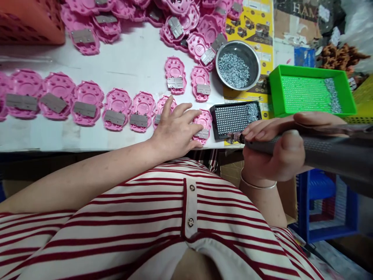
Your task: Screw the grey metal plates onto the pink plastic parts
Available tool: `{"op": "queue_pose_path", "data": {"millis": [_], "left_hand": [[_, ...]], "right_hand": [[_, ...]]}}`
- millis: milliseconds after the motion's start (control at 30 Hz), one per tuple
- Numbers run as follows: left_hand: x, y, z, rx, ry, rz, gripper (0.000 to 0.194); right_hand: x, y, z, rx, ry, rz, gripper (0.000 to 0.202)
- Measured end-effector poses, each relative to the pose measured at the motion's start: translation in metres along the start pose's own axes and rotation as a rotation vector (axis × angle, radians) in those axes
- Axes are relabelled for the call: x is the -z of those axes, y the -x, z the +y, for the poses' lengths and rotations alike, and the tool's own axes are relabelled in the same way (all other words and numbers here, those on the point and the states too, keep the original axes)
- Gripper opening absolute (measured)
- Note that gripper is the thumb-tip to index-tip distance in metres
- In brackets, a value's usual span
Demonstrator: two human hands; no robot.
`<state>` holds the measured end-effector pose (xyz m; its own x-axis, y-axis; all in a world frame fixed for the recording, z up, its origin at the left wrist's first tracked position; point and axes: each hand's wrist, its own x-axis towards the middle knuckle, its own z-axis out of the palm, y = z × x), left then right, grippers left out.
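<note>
My right hand [274, 147] is wrapped round a dark electric screwdriver [323, 151]. The tool's bit points left, at the near edge of a black screw tray [233, 120] with rows of holes and loose screws at its right end. Fingers spread, my left hand [177, 130] rests at the table edge, its fingertips on a pink plastic piece [206, 118] with a metal plate [202, 134] on it. Another pink piece [166, 103] lies partly hidden behind the same hand. Further left, several similar pink pieces [142, 103] with grey plates stand in a row.
A steel bowl [237, 66] of screws stands behind the black tray. To its right is a green tray [311, 91] holding more screws. Pink pieces [180, 23] are heaped at the back, and an orange basket [32, 23] occupies the back left. A blue crate [332, 229] stands below, right.
</note>
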<state>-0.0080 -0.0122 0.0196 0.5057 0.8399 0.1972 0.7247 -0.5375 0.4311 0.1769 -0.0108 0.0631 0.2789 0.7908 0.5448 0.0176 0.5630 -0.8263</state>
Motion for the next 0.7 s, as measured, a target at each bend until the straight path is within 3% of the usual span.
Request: {"op": "queue_pose_path", "data": {"millis": [100, 267, 467, 633, 700], "left_hand": [[-0.001, 0.001, 0.000, 0.000, 0.000, -0.003, 0.025], [-0.001, 0.002, -0.001, -0.001, -0.033, 0.003, 0.028], [-0.002, 0.004, -0.002, 0.006, -0.036, 0.003, 0.029], [-0.003, 0.005, -0.004, 0.034, -0.008, -0.025, 0.050], [-0.001, 0.005, -0.004, 0.058, -0.001, -0.026, 0.051]], "right_hand": [[0.005, 0.001, 0.005, 0.137, 0.034, 0.014, 0.015], [0.004, 0.001, 0.015, 0.174, 0.057, 0.058, 0.014], [0.001, -0.001, 0.007, 0.131, -0.028, 0.060, 0.013], [-0.006, -0.001, -0.011, 0.104, -0.110, 0.032, 0.004], [-0.012, 0.000, -0.013, 0.047, -0.113, -0.013, 0.011]]}}
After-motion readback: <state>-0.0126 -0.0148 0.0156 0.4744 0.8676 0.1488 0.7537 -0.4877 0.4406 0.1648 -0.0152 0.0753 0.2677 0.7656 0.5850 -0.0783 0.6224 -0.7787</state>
